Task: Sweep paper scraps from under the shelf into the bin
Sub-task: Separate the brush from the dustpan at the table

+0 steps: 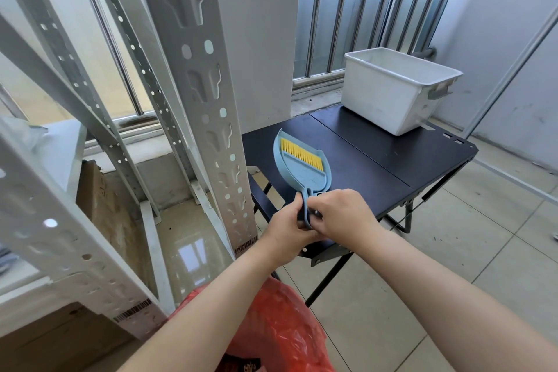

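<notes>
A light blue dustpan [297, 167] lies on the black folding table [377, 157], with a yellow-bristled brush [301, 154] nested inside it. Both handles stick out toward me at the table's near edge. My left hand [285, 234] and my right hand [344, 214] are both closed around these handles; which hand has which handle is hidden by the fingers. A white plastic bin [392, 90] stands at the table's far right corner. The grey metal shelf [196, 75] rises at the left, with bare glossy floor [187, 238] under it. No paper scraps show.
A red plastic bag [271, 329] sits on the floor right below my arms. A cardboard box [108, 208] leans under the shelf at the left. Window bars [347, 9] and a wall close off the back. Tiled floor [468, 251] spreads to the right.
</notes>
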The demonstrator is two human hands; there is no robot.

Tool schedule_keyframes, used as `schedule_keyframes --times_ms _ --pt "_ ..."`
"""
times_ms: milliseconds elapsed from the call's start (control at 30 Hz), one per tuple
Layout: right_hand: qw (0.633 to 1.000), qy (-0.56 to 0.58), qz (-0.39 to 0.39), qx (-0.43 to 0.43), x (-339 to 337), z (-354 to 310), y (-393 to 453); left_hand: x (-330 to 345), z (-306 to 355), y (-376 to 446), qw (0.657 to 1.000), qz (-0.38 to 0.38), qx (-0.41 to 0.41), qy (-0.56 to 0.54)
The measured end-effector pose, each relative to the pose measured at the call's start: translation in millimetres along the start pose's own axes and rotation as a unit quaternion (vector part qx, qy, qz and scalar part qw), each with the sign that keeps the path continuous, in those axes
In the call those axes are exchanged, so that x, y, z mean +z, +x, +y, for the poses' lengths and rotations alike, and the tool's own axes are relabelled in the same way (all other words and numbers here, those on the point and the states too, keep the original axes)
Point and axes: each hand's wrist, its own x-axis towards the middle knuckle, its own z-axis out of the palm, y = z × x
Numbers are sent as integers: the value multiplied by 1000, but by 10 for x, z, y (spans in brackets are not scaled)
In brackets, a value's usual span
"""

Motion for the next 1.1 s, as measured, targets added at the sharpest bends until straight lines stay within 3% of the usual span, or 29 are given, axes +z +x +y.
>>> schedule_keyframes --times_ms 100,167,233,333,400,433,467,500,567,600,633,667,767,900,1033,1100 --pt "997 76 30 12 18 49 -58 -59 62 -20 993 -46 -36 -107" --pt "992 117 35 17 18 52 -91 -98 135 -7 969 -86 -72 -218" --pt "990 133 51 11 3 55 -123 -109 178 20 955 -71 -105 -269" --pt "984 164 69 7 -2 75 -184 -82 163 74 961 -22 -122 -246" --pt "964 249 50 80 -19 80 -205 -61 207 107 966 14 -125 -225" --pt "934 322 32 152 -30 77 -199 -59 231 118 972 39 -124 -198" --pt "876 417 15 240 -48 73 -172 -61 247 140 981 63 -113 -144" --pt "781 532 4 328 -72 64 -130 -67 266 159 991 87 -93 -50" --pt "530 741 -16 411 -110 40 -35 -48 343 183 976 97 -39 190" --pt "432 806 -21 403 -126 25 2 -21 387 185 950 102 -21 293" --pt "375 840 -24 390 -120 19 18 5 438 183 931 104 -15 351" --pt "346 857 -21 381 -115 3 27 27 475 192 922 101 -17 375" --pt "306 873 2 379 -45 -15 40 42 526 218 914 97 -30 392" --pt "299 873 13 386 11 -2 34 20 517 202 926 93 -29 365" --pt "352 803 63 477 6 -20 84 97 471 189 934 84 -31 345" --pt "403 761 82 503 14 5 95 108 452 213 944 120 -47 304"
